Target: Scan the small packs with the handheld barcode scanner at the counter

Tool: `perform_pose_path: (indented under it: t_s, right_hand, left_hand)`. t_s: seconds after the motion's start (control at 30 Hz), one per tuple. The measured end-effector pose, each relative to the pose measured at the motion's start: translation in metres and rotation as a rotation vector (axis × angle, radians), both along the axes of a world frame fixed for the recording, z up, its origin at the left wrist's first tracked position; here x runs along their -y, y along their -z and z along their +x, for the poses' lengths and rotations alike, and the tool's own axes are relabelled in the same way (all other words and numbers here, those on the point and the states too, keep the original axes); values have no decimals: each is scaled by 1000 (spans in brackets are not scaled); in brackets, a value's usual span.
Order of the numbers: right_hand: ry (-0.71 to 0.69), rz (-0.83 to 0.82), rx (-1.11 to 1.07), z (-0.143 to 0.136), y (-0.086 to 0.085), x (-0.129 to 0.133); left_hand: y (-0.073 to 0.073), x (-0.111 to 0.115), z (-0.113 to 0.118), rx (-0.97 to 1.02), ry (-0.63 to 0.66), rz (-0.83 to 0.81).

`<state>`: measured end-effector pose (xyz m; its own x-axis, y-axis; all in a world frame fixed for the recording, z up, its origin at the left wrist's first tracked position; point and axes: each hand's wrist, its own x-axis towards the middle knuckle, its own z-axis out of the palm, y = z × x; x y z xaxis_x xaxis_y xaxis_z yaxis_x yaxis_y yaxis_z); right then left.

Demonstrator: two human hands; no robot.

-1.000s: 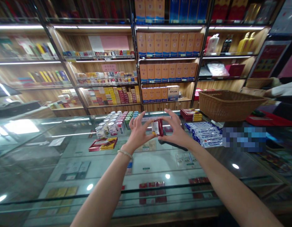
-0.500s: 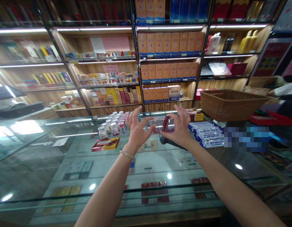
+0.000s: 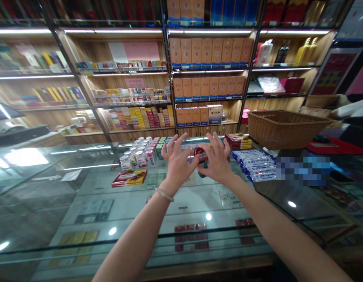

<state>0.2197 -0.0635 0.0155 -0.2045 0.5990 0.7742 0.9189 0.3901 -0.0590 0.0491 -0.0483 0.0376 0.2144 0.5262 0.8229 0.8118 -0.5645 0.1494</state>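
Observation:
Over the glass counter (image 3: 181, 197), my left hand (image 3: 181, 162) and my right hand (image 3: 215, 158) meet at a small red packet (image 3: 200, 155). Each hand pinches one side of it between thumb and forefinger, other fingers raised. A dark object (image 3: 202, 172), mostly hidden, lies just below my right hand. Left of my hands are rows of small bottles (image 3: 140, 158) and red-and-yellow packets (image 3: 130, 178). To the right sit a stack of similar packets (image 3: 238, 141) and blue-and-white packets (image 3: 256, 164).
A wicker basket (image 3: 287, 127) stands at the right, beyond the blue packets. A black cable (image 3: 300, 221) runs along the counter's right side. Shelves (image 3: 209, 71) with boxes fill the back. At the far right a person's sleeve (image 3: 353, 109) shows.
My left hand has moved right and taken hold of the red packet's other side. My right hand has shifted slightly left, and the packet has turned from upright to more level.

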Motion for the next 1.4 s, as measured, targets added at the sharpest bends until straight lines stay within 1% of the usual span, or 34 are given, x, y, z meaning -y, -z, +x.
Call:
perform_pose_path:
  t_s: [0.07,0.17,0.33,0.4,0.53,0.67,0.73,0.83,0.93,1.1,1.3,1.4]
  right_hand:
    - [2,6,10,4,1,-2]
    - [2,15,19,18,4,-10]
    - [20,121,-18,45,13,-27]
    - [19,135,-13,49,15,-30]
    - [17,136,9,49,15,-30]
    - [36,133,13,50,14,-30]
    - [49,132,14,51,13,-31]
    - [57,130,27,54,14,-32]
    - [58,117,45,54,15,-32]
    - [56,106,71,55,17,-33]
    - [46,84,66,57,18,-33]
    - [54,99,46,56,17,-33]
  left_hand:
    - [0,-4,-2,35,4,-21]
    - [-1,-11,-7,109,28,-64]
    - [-1,-22,-17,223,10,-120]
    - [1,-27,-20,240,-1,-131]
    - [7,-37,-23,247,-14,-141]
    - [9,-39,-28,188,-46,-138]
    - [8,-36,-33,99,-73,-97]
    - [8,-32,-39,-89,-65,-35]
    - [11,-31,-43,-200,-61,-31]
    - [13,-33,-45,-230,-75,-50]
    - [7,-31,-48,-254,-76,-44]
    - [3,-30,-50,-253,-79,-28]
